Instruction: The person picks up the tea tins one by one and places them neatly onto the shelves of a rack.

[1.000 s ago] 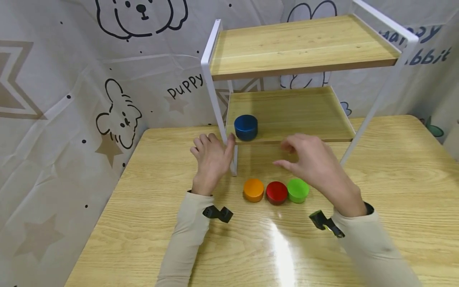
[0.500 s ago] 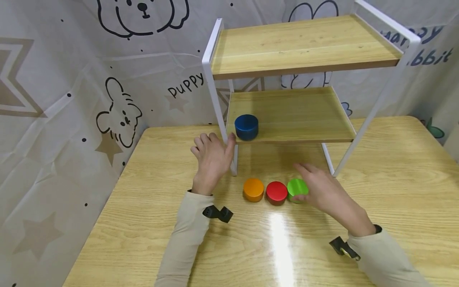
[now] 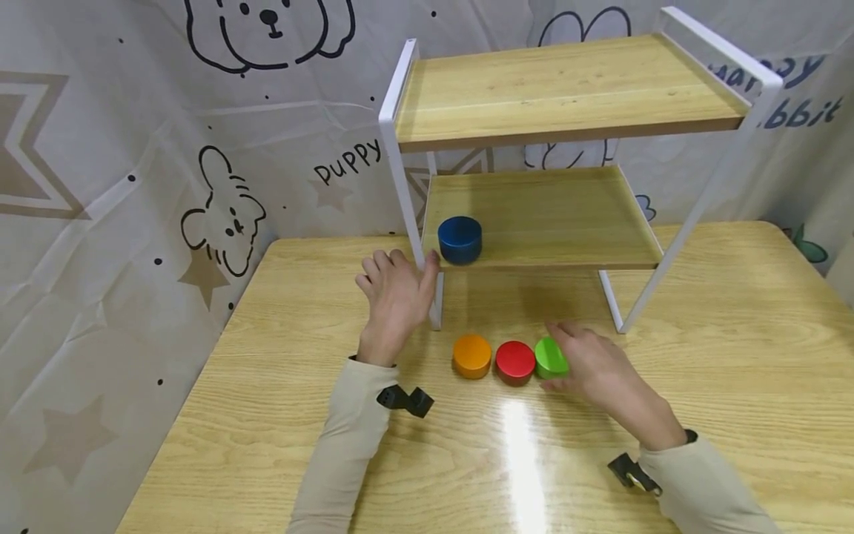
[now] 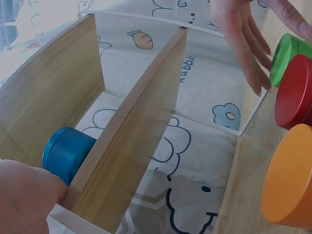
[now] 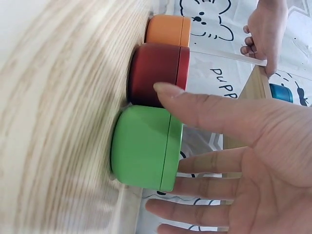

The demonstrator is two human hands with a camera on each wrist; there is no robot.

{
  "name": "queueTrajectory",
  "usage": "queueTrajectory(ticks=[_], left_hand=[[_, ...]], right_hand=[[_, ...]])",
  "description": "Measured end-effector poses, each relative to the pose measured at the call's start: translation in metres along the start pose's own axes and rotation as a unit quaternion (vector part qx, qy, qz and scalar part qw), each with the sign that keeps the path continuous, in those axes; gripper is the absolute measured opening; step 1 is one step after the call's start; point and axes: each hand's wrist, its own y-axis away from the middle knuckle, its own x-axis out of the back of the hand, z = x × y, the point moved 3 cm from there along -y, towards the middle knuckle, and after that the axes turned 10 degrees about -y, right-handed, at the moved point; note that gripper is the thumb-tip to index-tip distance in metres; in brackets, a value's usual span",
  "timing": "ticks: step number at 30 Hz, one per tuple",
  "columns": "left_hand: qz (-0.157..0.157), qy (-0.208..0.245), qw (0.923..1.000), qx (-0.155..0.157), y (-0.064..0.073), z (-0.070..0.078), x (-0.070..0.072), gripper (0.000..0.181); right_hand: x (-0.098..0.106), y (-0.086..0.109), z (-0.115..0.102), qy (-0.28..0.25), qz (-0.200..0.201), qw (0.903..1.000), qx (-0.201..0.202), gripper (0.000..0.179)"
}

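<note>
My right hand (image 3: 597, 371) is at the right side of a green lidded tin (image 3: 551, 357) on the table. In the right wrist view, its thumb (image 5: 195, 109) is extended over the lid side near the red tin (image 5: 155, 73), and its fingers (image 5: 195, 210) spread past the other side. The red tin stands between the green one and an orange tin (image 3: 471, 356). My left hand (image 3: 395, 304) rests at the front left post of a two-tier shelf (image 3: 547, 208), thumb at the lower board's corner. A blue tin (image 3: 459, 240) sits on that board, just beyond the thumb.
The shelf's upper board (image 3: 567, 89) overhangs the lower one, carried by white metal legs (image 3: 647, 289). A wooden table (image 3: 267, 415) lies beneath everything. A cartoon-printed cloth (image 3: 100, 297) hangs behind and at the left.
My right hand has come down from the front of the lower board to the green tin, its thumb shifting to the near side. The left hand stays at the post.
</note>
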Motion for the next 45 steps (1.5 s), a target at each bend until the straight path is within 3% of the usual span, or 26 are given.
queueTrajectory(ticks=[16,45], left_hand=[[-0.007,0.008,0.9999,0.002,0.008,-0.003,-0.006,0.059],[0.012,0.016,0.9998,-0.007,0.002,0.000,0.000,0.059]], right_hand=[[-0.012,0.004,0.003,-0.013,0.020,0.9992,0.032,0.064],[-0.007,-0.001,0.005,-0.002,0.023,0.9994,0.027,0.062]])
